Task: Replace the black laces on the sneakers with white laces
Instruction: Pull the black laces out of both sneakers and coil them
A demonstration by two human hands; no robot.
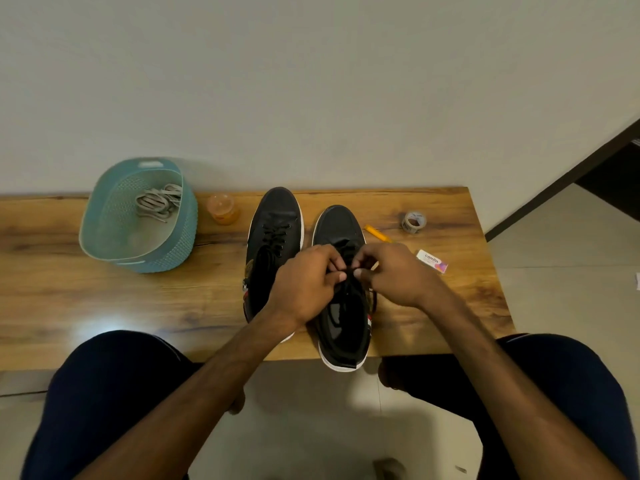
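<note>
Two black sneakers with white soles stand side by side on the wooden table, toes away from me. The left sneaker (273, 230) carries its black laces tied. Over the right sneaker (341, 317) my left hand (306, 285) and my right hand (394, 275) meet, each pinching the black lace (349, 270) near the top eyelets. White laces (157, 202) lie bundled inside a teal basket (104, 233) at the left.
A small orange jar (223, 209) stands between basket and shoes. Right of the shoes lie a yellow tool (377, 233), a tape roll (414, 221) and a small white box (431, 260). The table (69, 299) ends just right of these; my knees are below its front edge.
</note>
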